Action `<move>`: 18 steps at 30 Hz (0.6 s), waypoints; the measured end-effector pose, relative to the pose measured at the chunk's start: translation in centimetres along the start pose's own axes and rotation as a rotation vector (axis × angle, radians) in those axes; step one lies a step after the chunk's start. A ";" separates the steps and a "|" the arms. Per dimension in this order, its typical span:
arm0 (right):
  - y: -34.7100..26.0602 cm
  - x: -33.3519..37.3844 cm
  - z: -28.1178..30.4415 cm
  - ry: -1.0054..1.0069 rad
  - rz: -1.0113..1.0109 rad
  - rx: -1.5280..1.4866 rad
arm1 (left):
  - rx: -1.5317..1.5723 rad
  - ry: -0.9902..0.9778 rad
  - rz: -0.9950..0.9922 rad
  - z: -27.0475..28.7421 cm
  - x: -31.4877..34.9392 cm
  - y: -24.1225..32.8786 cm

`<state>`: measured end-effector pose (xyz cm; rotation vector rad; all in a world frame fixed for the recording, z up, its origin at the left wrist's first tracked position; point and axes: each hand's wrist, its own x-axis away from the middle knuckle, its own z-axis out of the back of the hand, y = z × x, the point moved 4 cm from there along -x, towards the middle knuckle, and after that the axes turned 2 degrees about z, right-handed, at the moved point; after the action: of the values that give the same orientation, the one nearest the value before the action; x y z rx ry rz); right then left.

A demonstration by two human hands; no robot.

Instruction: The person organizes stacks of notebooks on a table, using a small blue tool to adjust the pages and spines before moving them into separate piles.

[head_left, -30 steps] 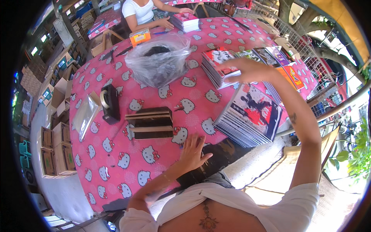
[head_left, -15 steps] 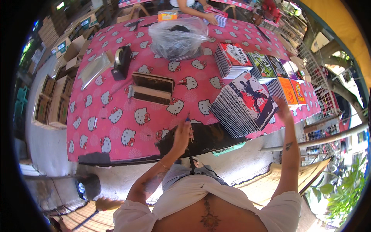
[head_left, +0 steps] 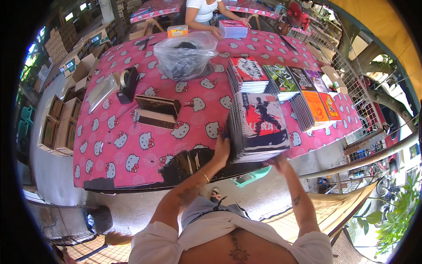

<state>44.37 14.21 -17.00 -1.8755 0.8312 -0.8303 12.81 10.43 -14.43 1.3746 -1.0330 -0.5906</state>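
A tall stack of spiral-bound notebooks (head_left: 263, 125), with red, black and pale covers, stands at the table's near edge between my hands. My left hand (head_left: 222, 151) is closed around a small blue thing, mostly hidden in its fingers, and presses against the stack's left side. At the near right corner, my right hand (head_left: 279, 162) grips the stack's lower end, its fingers partly hidden and blurred. Behind it sits a stack with a red and white cover (head_left: 251, 69). Green (head_left: 280, 78), black (head_left: 301, 78), purple (head_left: 314, 78) and orange (head_left: 315, 108) notebook stacks stand to the right.
The pink cat-print table (head_left: 132, 141) carries an open brown box (head_left: 156, 112), a tape dispenser (head_left: 128, 86), clear plastic sleeves (head_left: 103, 93) and a plastic bag with dark contents (head_left: 184, 57). Across the table, a person (head_left: 204, 13) handles a notebook stack (head_left: 233, 29).
My right hand has moved from the stack's far right side to its near corner. My left hand has come against the stack. The stack has turned straighter and looks blurred at its edges.
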 end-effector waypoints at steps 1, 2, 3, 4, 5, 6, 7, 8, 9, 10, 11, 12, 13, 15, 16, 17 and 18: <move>1.3 1.4 -1.0 0.160 -0.057 -0.031 | -0.064 -0.145 0.020 -0.3 -2.2 0.6; 2.7 2.5 -2.5 0.312 -0.119 -0.064 | -0.129 -0.280 0.040 -0.8 -4.0 1.4; 3.4 3.5 -5.2 0.367 -0.072 -0.175 | -0.130 -0.282 0.046 -1.2 -5.2 2.7; 3.8 4.3 -7.6 0.429 -0.018 -0.284 | 0.010 -0.540 0.106 -2.9 -5.7 4.6; 4.6 4.7 -9.4 0.464 -0.022 -0.359 | 0.151 -0.800 0.158 -4.5 -6.2 6.5; 5.4 4.5 -11.3 0.486 -0.031 -0.435 | 0.148 -0.800 0.150 -5.1 -7.5 7.4; 5.8 3.7 -13.3 0.473 -0.032 -0.435 | 0.084 -0.655 0.091 -5.2 -9.3 7.7; 6.6 3.1 -14.9 0.539 -0.053 -0.566 | 0.027 -0.502 0.036 -5.1 -11.1 7.3; 6.8 2.7 -16.3 0.613 -0.069 -0.699 | -0.031 -0.358 -0.016 -5.4 -12.5 7.3; 6.5 1.9 -17.8 0.602 -0.076 -0.695 | -0.088 -0.208 -0.067 -5.1 -13.8 7.4; 5.9 1.0 -19.4 0.587 -0.075 -0.769 | -0.146 -0.063 -0.106 -4.4 -14.7 7.3; 5.5 0.5 -19.4 0.601 -0.053 -0.843 | -0.141 -0.088 -0.090 -5.1 -14.4 8.2; 5.3 -0.1 -19.3 0.604 -0.032 -0.871 | -0.251 -0.039 -0.204 -4.5 -14.2 9.7; 4.7 -1.9 -20.5 0.596 -0.022 -0.904 | -0.365 0.038 -0.337 -0.9 -14.4 12.1; 4.5 -2.7 -21.3 0.586 -0.018 -0.940 | -0.375 0.019 -0.396 1.3 -14.4 12.6; 4.7 -3.5 -22.1 0.577 -0.028 -0.946 | -0.392 0.000 -0.453 3.7 -14.0 13.0; 4.7 -4.4 -22.2 0.548 0.002 -0.978 | -0.300 -0.032 -0.534 5.2 -13.0 13.1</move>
<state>22.96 5.96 -13.89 -2.4887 1.8184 -1.0609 -0.57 20.94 -5.55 1.3722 -0.5627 -1.1159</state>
